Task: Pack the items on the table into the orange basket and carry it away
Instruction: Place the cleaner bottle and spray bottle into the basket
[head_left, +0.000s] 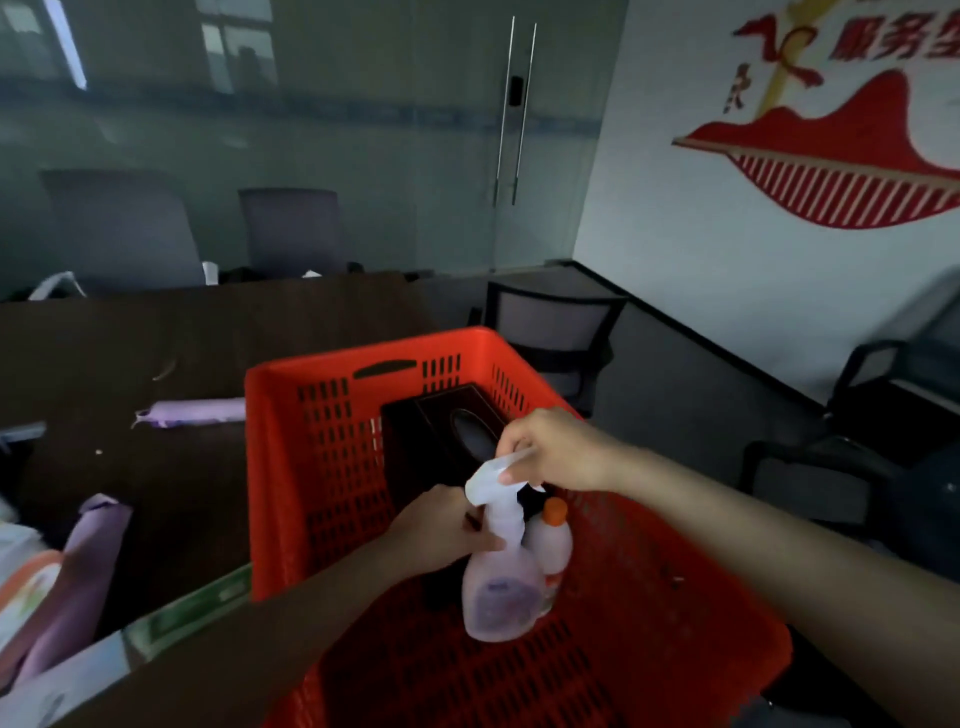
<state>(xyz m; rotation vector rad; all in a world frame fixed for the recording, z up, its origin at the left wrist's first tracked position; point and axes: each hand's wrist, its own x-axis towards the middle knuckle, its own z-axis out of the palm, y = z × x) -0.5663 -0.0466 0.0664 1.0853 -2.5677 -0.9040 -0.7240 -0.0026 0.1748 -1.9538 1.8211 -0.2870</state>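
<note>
Orange basket mid-frame has 3 things in it: a dark tissue box at the back, a spray bottle and an orange-capped bottle touching it. The left hand grips the spray bottle's neck and the right hand pinches its trigger head. The purple packs at lower left are blurry and cut off.

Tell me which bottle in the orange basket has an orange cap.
The smaller white plastic bottle, standing beside the taller pink spray bottle, whose top is a white trigger head instead.
</note>
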